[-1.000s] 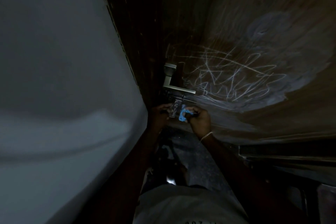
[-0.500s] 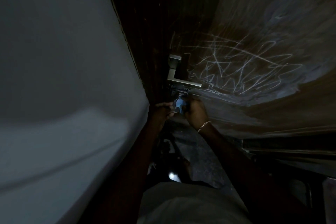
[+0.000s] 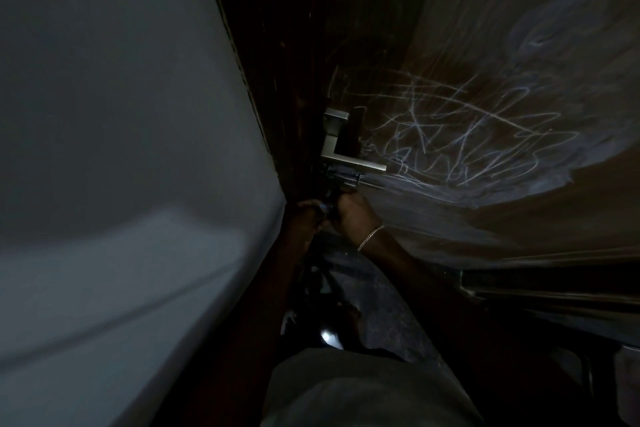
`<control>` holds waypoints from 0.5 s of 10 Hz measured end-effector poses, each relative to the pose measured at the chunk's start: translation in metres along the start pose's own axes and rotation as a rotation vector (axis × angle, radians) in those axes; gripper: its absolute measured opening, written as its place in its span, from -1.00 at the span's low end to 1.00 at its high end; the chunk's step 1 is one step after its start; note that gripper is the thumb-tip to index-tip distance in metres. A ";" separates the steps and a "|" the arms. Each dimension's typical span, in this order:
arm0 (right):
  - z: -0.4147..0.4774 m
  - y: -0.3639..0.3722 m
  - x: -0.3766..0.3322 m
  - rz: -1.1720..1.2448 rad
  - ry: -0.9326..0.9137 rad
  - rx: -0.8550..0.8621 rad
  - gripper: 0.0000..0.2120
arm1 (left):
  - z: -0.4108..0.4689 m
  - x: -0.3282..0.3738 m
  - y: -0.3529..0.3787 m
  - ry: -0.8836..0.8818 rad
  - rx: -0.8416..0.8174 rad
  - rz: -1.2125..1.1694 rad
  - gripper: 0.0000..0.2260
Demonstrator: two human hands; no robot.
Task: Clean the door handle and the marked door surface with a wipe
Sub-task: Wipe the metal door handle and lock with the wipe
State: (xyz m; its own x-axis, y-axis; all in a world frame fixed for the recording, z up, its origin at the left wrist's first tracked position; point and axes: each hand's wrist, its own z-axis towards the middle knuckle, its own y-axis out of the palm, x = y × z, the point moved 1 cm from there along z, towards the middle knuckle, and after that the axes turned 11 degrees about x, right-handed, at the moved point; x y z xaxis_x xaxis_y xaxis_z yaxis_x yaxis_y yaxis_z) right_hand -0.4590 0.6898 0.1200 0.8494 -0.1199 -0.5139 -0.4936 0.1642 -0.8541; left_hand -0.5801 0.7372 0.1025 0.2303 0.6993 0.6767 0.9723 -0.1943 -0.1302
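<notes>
Prep step — your right hand (image 3: 355, 217) clutches wipe (image 3: 324, 217) under handle (image 3: 349, 159); left hand (image 3: 304, 220) grip unclear. Next — raise wipe to handle.

Comprised a brown wooden door (image 3: 450, 28), dimly lit, grain faintly visible. Bore a silver lever handle (image 3: 349, 163) on a square plate near its left edge. Carried tangled white scribbles (image 3: 450, 135) just right of the handle. Showed a pale smeared patch (image 3: 554, 38) above those. Stood over a dark speckled floor (image 3: 381, 305).
</notes>
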 end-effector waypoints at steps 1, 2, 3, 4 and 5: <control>-0.015 -0.013 -0.007 0.025 -0.022 -0.027 -0.86 | -0.006 -0.001 0.005 -0.037 -0.036 -0.032 -0.68; -0.011 -0.020 0.006 0.015 0.099 0.029 -0.80 | -0.008 0.004 0.006 -0.045 -0.091 -0.069 -0.78; -0.001 -0.021 -0.001 0.011 0.068 0.080 -0.81 | -0.005 0.005 0.003 -0.070 -0.095 -0.150 -0.83; -0.003 -0.013 -0.007 0.018 -0.019 0.004 -0.87 | -0.006 0.004 0.005 -0.073 -0.104 -0.166 -0.82; -0.017 -0.015 0.004 0.037 -0.016 -0.006 -0.85 | -0.008 0.005 0.004 -0.044 -0.120 -0.104 -0.70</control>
State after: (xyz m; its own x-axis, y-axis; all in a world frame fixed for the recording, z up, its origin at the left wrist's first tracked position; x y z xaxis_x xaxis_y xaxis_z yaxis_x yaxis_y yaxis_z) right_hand -0.4517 0.6699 0.1289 0.8335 -0.0977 -0.5439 -0.5257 0.1628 -0.8349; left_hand -0.5756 0.7343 0.1113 0.1329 0.7487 0.6495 0.9798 -0.1982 0.0281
